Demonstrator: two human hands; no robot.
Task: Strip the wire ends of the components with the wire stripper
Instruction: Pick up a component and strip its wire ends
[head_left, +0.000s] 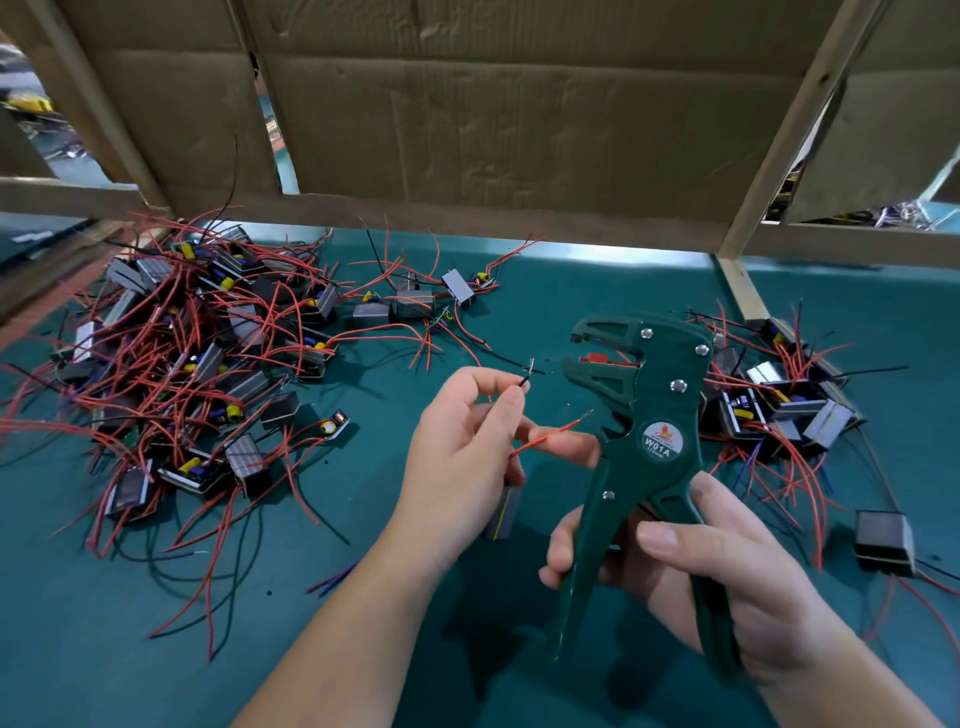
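Fingers-wise, both hands are busy. Starting at the bench's left side, there's a big tangled pile of components, little dark blocks trailing red and black leads.

Next comes the left hand, held above the middle of the bench. Its thumb and index fingers pinch a thin black wire just short of its bare, shiny tip. A red wire pokes out rightward from the same hand, with its end bare too. A grey component peeks out below the palm.

Just right of the black tip is the wire stripper. It's dark green with silver rivets, a red insert and a round "W01A" label. It stands upright, jaws gaping and facing left, with neither wire between them. The red tip sits just under the jaws.

The right hand has its fingers wrapped around both handles, thumb across the front.

Behind it, toward the bench's right edge, lies a smaller heap of components.
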